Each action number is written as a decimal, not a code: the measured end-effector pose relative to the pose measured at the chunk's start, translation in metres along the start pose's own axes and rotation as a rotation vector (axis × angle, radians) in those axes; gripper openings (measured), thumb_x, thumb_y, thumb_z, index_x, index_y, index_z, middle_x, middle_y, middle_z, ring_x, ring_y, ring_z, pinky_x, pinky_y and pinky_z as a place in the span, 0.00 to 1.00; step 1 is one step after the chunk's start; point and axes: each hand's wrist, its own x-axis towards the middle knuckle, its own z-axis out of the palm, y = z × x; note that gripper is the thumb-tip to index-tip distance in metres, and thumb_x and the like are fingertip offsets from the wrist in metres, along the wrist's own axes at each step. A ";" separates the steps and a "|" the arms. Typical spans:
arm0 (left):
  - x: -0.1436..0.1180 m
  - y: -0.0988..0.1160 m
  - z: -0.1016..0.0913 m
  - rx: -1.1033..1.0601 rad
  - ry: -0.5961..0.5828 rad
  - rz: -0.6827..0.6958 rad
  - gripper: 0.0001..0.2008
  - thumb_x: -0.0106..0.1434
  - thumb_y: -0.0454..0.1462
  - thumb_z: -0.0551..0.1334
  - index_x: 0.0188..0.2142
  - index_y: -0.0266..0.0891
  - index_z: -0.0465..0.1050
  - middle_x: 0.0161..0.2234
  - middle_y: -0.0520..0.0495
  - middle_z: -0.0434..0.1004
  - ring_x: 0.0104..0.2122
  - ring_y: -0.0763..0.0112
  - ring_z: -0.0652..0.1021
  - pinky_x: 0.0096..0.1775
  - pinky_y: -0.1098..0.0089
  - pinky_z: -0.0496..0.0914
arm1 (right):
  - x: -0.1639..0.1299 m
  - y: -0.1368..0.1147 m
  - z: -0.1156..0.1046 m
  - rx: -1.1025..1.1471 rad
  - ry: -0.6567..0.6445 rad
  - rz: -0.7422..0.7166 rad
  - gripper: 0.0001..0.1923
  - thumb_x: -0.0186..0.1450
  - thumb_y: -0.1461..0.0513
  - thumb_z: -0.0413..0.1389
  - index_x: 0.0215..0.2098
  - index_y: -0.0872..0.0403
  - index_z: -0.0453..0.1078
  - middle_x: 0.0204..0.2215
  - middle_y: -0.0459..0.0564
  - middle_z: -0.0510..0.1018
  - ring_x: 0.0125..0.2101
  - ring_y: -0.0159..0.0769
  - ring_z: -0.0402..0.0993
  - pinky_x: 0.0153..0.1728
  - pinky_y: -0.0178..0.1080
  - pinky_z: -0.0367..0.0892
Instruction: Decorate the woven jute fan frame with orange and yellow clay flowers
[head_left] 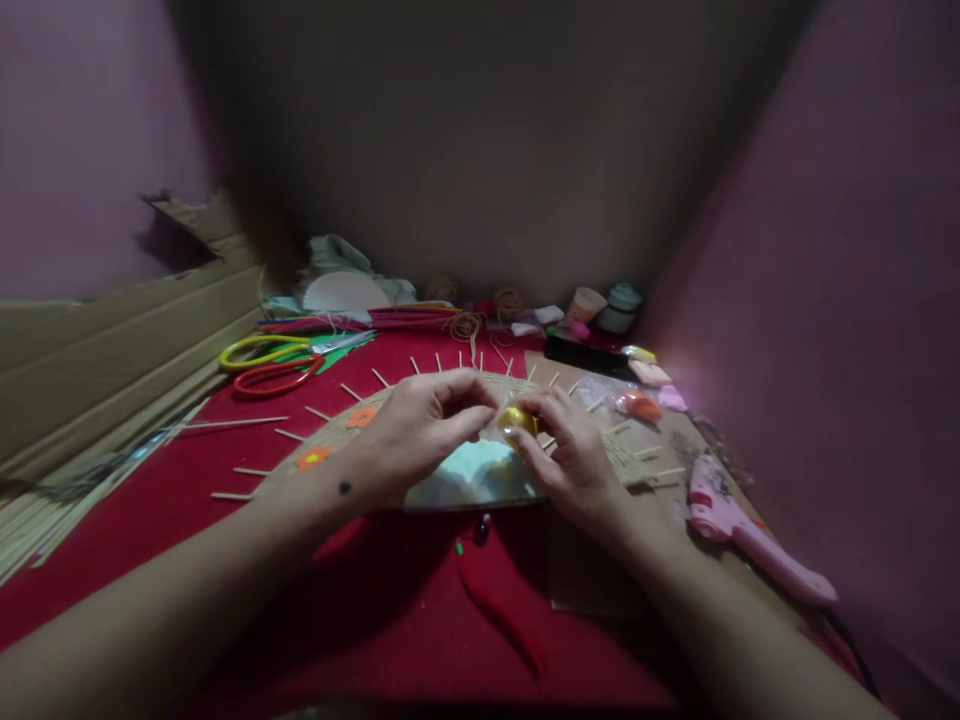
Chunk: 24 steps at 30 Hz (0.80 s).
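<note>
Between my two hands is a small yellow lump of what looks like modelling clay (519,420), partly in clear plastic wrap. My right hand (566,455) grips the lump between thumb and fingers. Thumb and fingertips of my left hand (431,425) are pinched at the wrap on its left side. Below both hands lies a half-round woven twine piece (341,440) with thin sticks poking out around its curve. It carries an orange flower (361,417) and a yellow-centred orange flower (313,458). A shiny pale blue panel (469,475) fills its middle, partly hidden by my hands.
Yellow- and red-handled scissors (274,365) lie at the back left, near a cardboard sheet (112,350) and loose sticks (97,500). A pink glue gun (750,530) rests at right, near an orange packet (637,405). A red pointed strip (495,605) lies in front on the red cloth.
</note>
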 end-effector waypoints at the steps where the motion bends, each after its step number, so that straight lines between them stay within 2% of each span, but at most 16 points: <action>1: 0.001 -0.002 0.001 -0.027 0.013 -0.029 0.03 0.57 0.34 0.60 0.30 0.38 0.72 0.24 0.52 0.71 0.25 0.74 0.71 0.27 0.71 0.65 | 0.000 0.001 0.001 -0.007 0.009 -0.009 0.07 0.63 0.65 0.51 0.40 0.54 0.66 0.33 0.50 0.70 0.36 0.36 0.67 0.37 0.41 0.67; 4: 0.002 -0.005 0.005 -0.119 0.026 -0.104 0.03 0.56 0.33 0.60 0.32 0.37 0.70 0.25 0.52 0.71 0.24 0.75 0.70 0.26 0.72 0.64 | 0.000 0.003 0.003 -0.010 0.029 -0.034 0.08 0.63 0.66 0.52 0.41 0.55 0.66 0.34 0.51 0.69 0.36 0.37 0.67 0.38 0.41 0.67; 7: 0.003 -0.005 0.006 -0.162 0.023 -0.115 0.06 0.56 0.33 0.60 0.34 0.36 0.69 0.26 0.52 0.70 0.24 0.76 0.70 0.26 0.73 0.65 | -0.001 0.005 0.007 0.007 0.042 -0.062 0.08 0.63 0.66 0.52 0.41 0.55 0.66 0.34 0.52 0.70 0.36 0.37 0.68 0.38 0.42 0.68; 14: -0.002 -0.002 0.002 0.070 -0.022 -0.116 0.05 0.56 0.36 0.61 0.29 0.35 0.73 0.22 0.54 0.69 0.23 0.78 0.68 0.26 0.75 0.63 | -0.006 0.006 0.011 0.046 0.051 -0.094 0.11 0.62 0.68 0.52 0.43 0.53 0.65 0.37 0.51 0.74 0.39 0.37 0.71 0.42 0.43 0.68; 18: -0.005 -0.003 0.000 0.093 -0.045 -0.191 0.14 0.61 0.42 0.58 0.25 0.36 0.73 0.18 0.55 0.65 0.20 0.78 0.66 0.24 0.75 0.61 | -0.006 0.005 0.012 0.061 0.056 -0.105 0.11 0.62 0.68 0.52 0.44 0.54 0.65 0.38 0.52 0.73 0.40 0.36 0.71 0.42 0.43 0.68; 20: -0.005 -0.005 0.001 0.084 -0.031 -0.169 0.13 0.60 0.43 0.59 0.25 0.36 0.73 0.20 0.54 0.68 0.22 0.77 0.68 0.27 0.74 0.62 | -0.007 0.004 0.013 0.060 0.053 -0.116 0.11 0.63 0.68 0.52 0.44 0.54 0.66 0.38 0.53 0.73 0.40 0.37 0.71 0.43 0.43 0.69; 24: -0.007 -0.007 -0.001 0.023 -0.008 -0.080 0.06 0.57 0.38 0.64 0.27 0.37 0.75 0.28 0.52 0.74 0.31 0.75 0.73 0.35 0.74 0.65 | -0.007 0.003 0.015 0.026 0.027 -0.140 0.12 0.65 0.68 0.50 0.47 0.57 0.66 0.38 0.55 0.73 0.40 0.38 0.70 0.41 0.44 0.70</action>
